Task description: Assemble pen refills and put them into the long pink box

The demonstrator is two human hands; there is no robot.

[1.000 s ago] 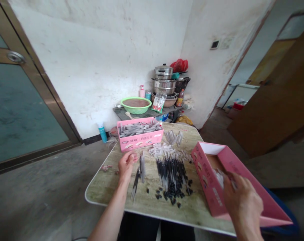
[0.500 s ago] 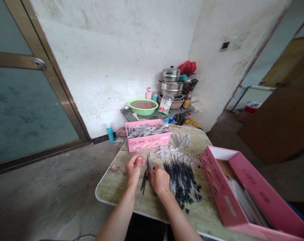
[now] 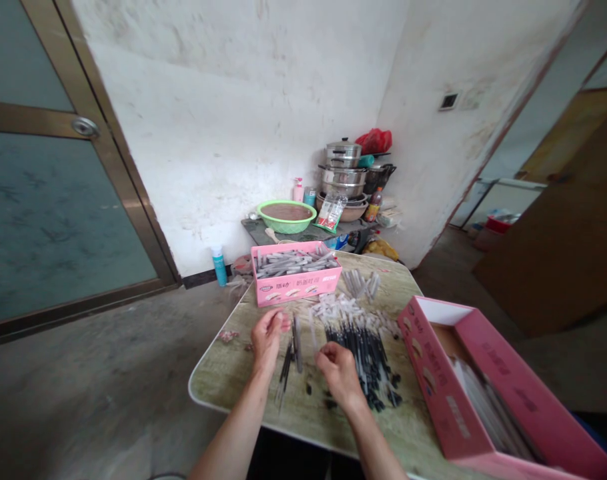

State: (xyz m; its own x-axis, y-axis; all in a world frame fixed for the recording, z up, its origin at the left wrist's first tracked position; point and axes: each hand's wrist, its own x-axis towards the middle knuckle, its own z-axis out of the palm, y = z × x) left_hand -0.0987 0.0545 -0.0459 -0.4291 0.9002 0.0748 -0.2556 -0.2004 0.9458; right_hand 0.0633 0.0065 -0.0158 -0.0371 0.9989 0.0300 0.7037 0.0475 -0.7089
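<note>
My left hand point(image 3: 267, 337) hovers over the left part of the table, its fingers loosely bent and apart, with nothing visible in them. A thin clear plastic tube point(image 3: 313, 330) stands up from the pinched fingers of my right hand point(image 3: 339, 372). Between my hands lie a grey tube point(image 3: 297, 343) and several thin dark sticks point(image 3: 285, 368). Right beside my right hand spreads a pile of black pen refills point(image 3: 366, 353), with small black caps point(image 3: 394, 399) at their near ends. Behind them are short clear plastic pieces point(image 3: 341, 307).
A pink box point(image 3: 298, 291) full of greyish tubes stands at the table's back left. Another pink box point(image 3: 436, 380), holding long pale pieces, is at the right. More grey tubes point(image 3: 358, 283) lie behind. A green basin point(image 3: 287, 227) and pots point(image 3: 342, 180) stand beyond the table.
My right hand has moved right and toward me, away from the grey tube, and a clear tube now shows at its fingers. My left hand has hardly moved.
</note>
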